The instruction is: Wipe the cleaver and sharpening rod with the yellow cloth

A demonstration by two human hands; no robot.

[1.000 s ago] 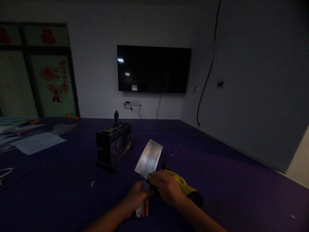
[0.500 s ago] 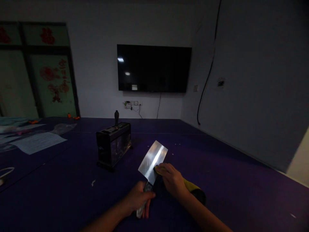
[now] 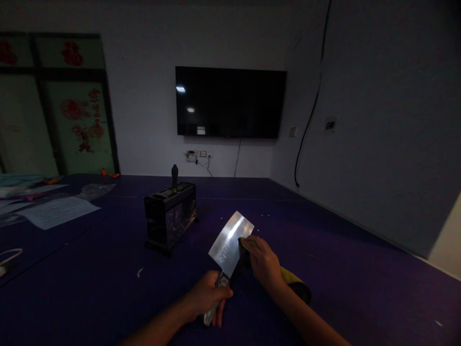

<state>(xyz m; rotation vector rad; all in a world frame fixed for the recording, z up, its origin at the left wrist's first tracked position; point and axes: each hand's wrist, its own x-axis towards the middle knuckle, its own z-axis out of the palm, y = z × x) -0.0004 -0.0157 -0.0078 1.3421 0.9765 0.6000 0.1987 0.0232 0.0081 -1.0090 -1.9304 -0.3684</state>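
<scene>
My left hand (image 3: 208,294) is wrapped round the patterned handle of a cleaver (image 3: 227,247). Its broad, shiny blade tilts up and away to the right, with light glinting on the upper part and some marks lower down. My right hand (image 3: 265,263) presses a yellow and black cloth (image 3: 291,276) against the right edge of the blade. Most of that cloth is hidden under the hand and forearm. Beyond the cleaver, to the left, stands a dark knife block (image 3: 171,218) with one black handle (image 3: 175,176) sticking up from its top.
A purple tabletop (image 3: 108,274) spreads under everything. Papers (image 3: 59,211) and clear plastic (image 3: 94,191) lie at the left, near a white cable (image 3: 10,254). Small white scraps (image 3: 139,272) dot the surface. A television (image 3: 230,102) hangs on the far wall; a black cable (image 3: 307,129) runs down the right wall.
My right hand and the cloth have shifted slightly up and right along the blade, to its edge. The cleaver has moved a little to the right, still in my left hand.
</scene>
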